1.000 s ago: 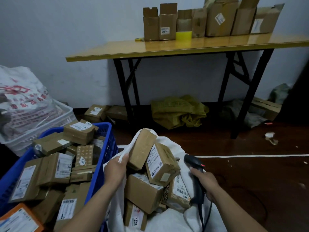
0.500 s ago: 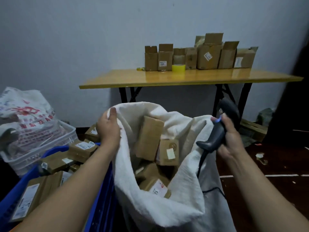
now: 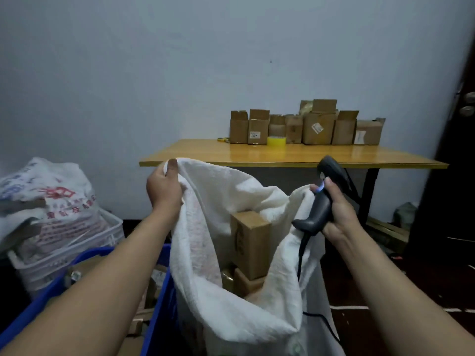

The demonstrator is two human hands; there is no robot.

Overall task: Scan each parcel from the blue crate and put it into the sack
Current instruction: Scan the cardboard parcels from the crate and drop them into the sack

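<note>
Cartons, perhaps tape roll, on table

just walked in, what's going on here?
A person is holding a white sack open. The left hand grips one side of its rim; the right hand holds a barcode scanner by its grip, with the sack's other edge bunched against it. Brown parcels already sit inside the sack. The blue crate is at the left, and neither hand has a parcel.
</note>
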